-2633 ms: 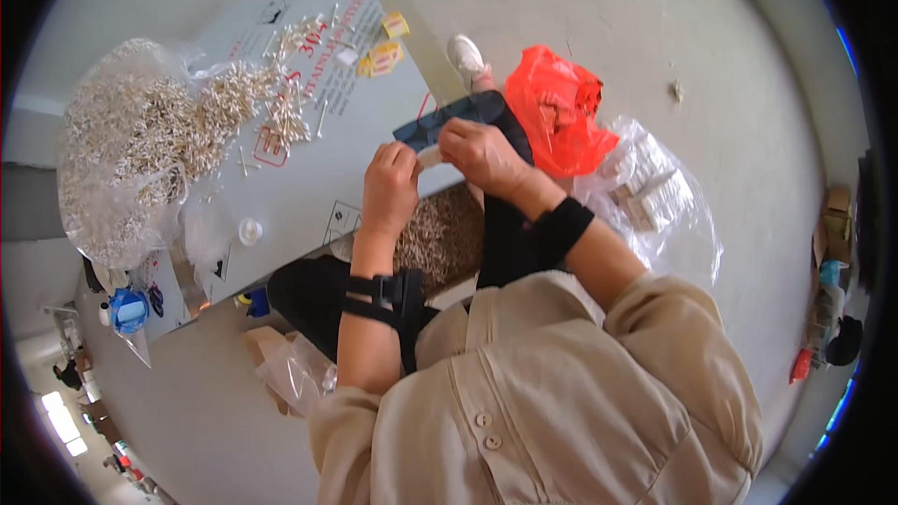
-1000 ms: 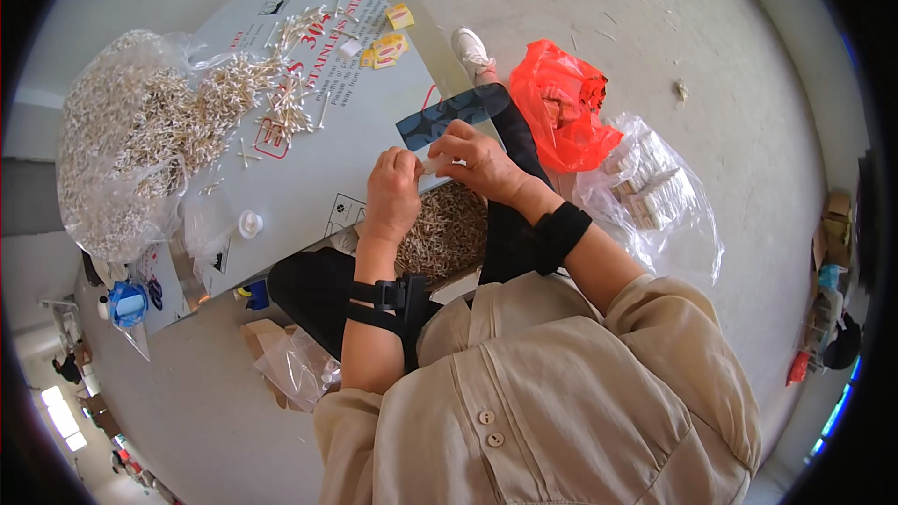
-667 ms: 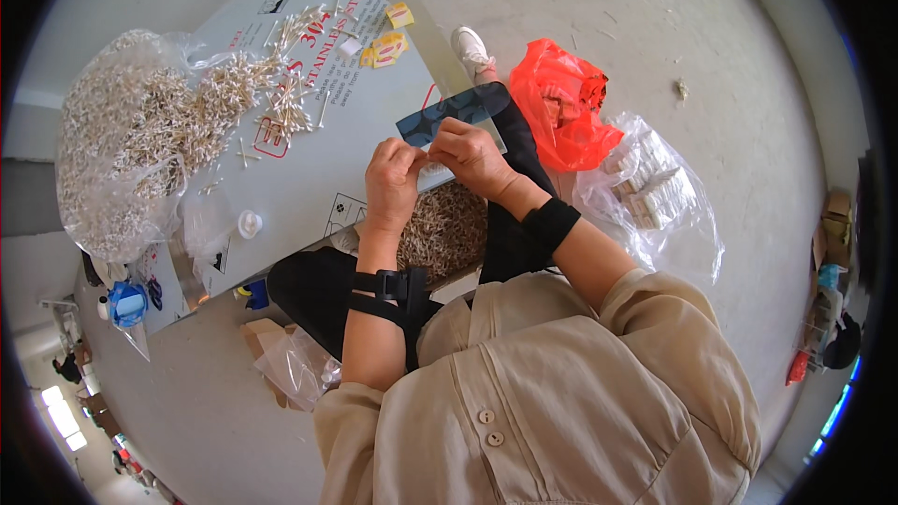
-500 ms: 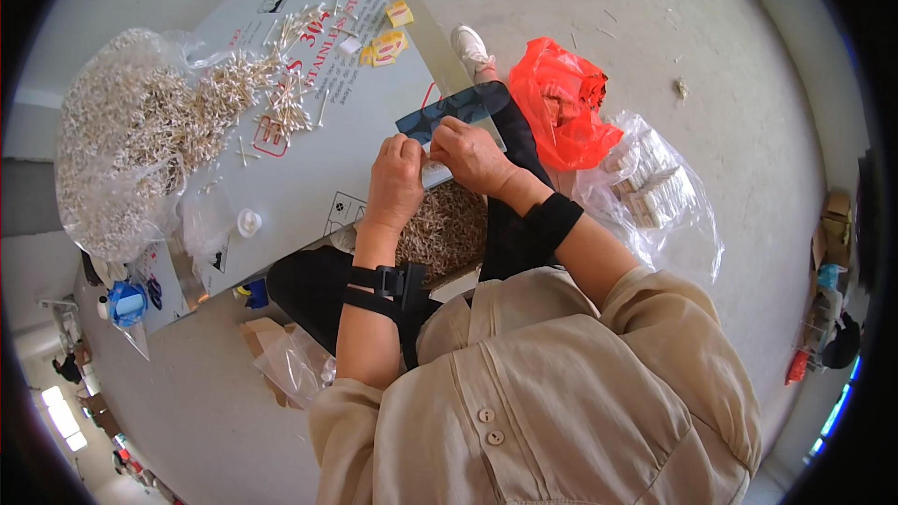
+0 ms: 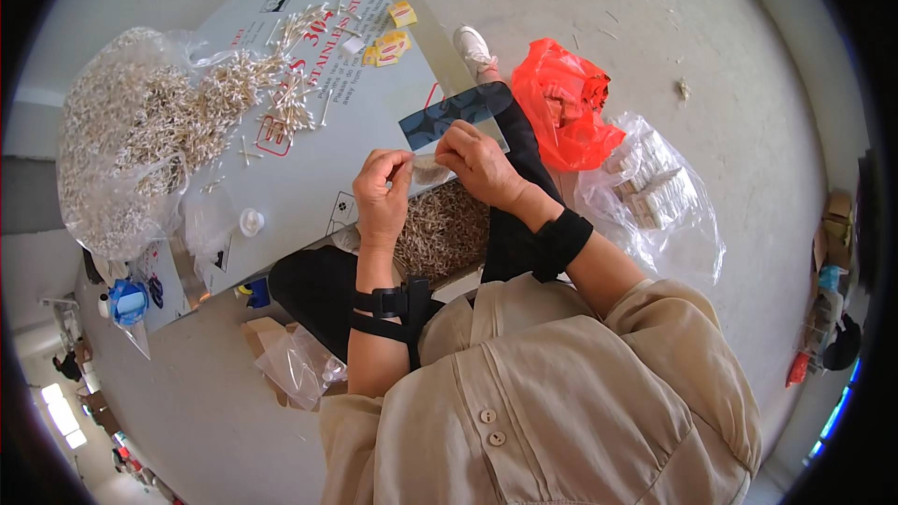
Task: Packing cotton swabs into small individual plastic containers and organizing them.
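My left hand [image 5: 382,194] and my right hand [image 5: 482,166] are raised over the table's near edge, a short gap between them. Each has thumb and fingers pinched together. Between them is a small whitish, see-through packet [image 5: 429,171], whose contents are too small to make out; the fingers seem to hold its two top corners. Right below, at my lap, a box of loose cotton swabs [image 5: 440,234] sits partly hidden by my left wrist. Beyond my fingers a dark bluish film strip [image 5: 456,116] lies on the table edge.
A big clear bag of cotton swabs [image 5: 140,140] spills across the steel table [image 5: 309,173]. Yellow-and-white packets [image 5: 388,47] and a small white round container [image 5: 251,222] lie there. On the floor are a red plastic bag [image 5: 561,103], a clear bag of white packs [image 5: 650,182] and a cardboard box [image 5: 271,341].
My hands have drawn apart: the left moved slightly left and down, the right barely shifted. The whitish packet between them now shows more fully.
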Tool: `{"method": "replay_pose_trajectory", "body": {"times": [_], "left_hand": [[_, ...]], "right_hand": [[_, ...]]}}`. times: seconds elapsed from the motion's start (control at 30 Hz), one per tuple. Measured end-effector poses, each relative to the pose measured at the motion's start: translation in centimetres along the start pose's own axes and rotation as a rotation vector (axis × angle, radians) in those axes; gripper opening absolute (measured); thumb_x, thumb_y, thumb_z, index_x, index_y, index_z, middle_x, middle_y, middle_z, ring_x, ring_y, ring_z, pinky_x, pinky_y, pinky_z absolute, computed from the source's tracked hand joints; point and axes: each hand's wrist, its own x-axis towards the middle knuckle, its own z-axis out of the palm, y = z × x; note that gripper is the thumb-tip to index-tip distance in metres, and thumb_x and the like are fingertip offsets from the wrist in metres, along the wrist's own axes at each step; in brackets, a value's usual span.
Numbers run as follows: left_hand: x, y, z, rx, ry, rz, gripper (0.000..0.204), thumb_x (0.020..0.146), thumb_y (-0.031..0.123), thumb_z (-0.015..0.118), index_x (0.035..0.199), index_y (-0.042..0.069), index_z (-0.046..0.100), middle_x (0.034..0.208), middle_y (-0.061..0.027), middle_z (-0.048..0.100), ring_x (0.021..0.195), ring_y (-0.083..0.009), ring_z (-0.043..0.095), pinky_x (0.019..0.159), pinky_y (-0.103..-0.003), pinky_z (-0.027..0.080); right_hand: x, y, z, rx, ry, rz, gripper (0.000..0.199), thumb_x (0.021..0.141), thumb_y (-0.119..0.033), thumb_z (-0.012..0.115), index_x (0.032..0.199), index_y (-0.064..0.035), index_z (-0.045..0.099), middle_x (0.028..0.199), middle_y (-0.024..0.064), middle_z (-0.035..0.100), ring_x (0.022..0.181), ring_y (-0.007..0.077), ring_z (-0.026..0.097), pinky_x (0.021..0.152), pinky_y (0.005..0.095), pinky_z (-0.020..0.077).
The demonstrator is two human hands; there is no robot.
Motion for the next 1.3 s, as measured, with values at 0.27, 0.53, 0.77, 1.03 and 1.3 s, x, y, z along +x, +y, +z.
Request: {"method": "replay_pose_trajectory", "body": {"times": [0.27, 0.53, 0.77, 1.03, 1.3], "left_hand": [[0.0, 1.2, 0.0, 0.168, 0.036, 0.150, 0.010, 0.078, -0.007, 0.058, 0.083, 0.000, 0.054, 0.079, -0.0119, 0.056, 0.067, -0.0271, 0.056, 0.060, -0.035, 0.047], [-0.1, 2.7, 0.7, 0.271, 0.057, 0.333, 0.014, 0.080, -0.009, 0.052, 0.089, 0.001, 0.049, 0.083, -0.0151, 0.053, 0.072, -0.0340, 0.055, 0.064, -0.041, 0.047], [-0.6, 2.7, 0.5, 0.247, 0.135, 0.308, 0.016, 0.080, -0.010, 0.051, 0.091, 0.001, 0.048, 0.085, -0.0150, 0.053, 0.074, -0.0339, 0.056, 0.066, -0.040, 0.048], [-0.7, 2.4, 0.2, 0.225, 0.130, 0.263, 0.014, 0.081, -0.008, 0.050, 0.092, 0.001, 0.048, 0.085, -0.0153, 0.054, 0.074, -0.0333, 0.056, 0.068, -0.039, 0.048], [0.3, 1.7, 0.2, 0.079, 0.054, 0.069, 0.007, 0.087, -0.006, 0.049, 0.089, 0.000, 0.050, 0.082, -0.0111, 0.058, 0.066, -0.0234, 0.059, 0.061, -0.033, 0.049]], "right_hand": [[0.6, -2.2, 0.0, -0.108, 0.124, -0.205, 0.012, 0.079, -0.007, 0.071, 0.081, -0.0022, 0.060, 0.082, 0.0091, 0.055, 0.081, 0.0266, 0.056, 0.068, 0.0349, 0.0464], [1.6, -3.3, 0.2, -0.092, 0.121, -0.193, 0.011, 0.070, -0.004, 0.069, 0.075, -0.0045, 0.059, 0.078, 0.0073, 0.055, 0.079, 0.0270, 0.054, 0.068, 0.0356, 0.0467], [1.9, -3.0, -1.8, -0.093, 0.009, -0.235, 0.011, 0.069, -0.003, 0.066, 0.073, -0.0028, 0.056, 0.075, 0.0087, 0.053, 0.075, 0.0286, 0.054, 0.068, 0.0366, 0.0467], [1.1, -2.0, -3.5, -0.178, -0.052, -0.268, 0.013, 0.070, -0.004, 0.065, 0.076, -0.0013, 0.054, 0.076, 0.0120, 0.052, 0.076, 0.0327, 0.053, 0.070, 0.0395, 0.0467], [0.8, -1.9, -2.5, 0.002, 0.022, -0.087, 0.012, 0.077, -0.003, 0.063, 0.082, 0.0009, 0.053, 0.077, 0.0140, 0.054, 0.069, 0.0302, 0.055, 0.064, 0.0371, 0.0463]]}}
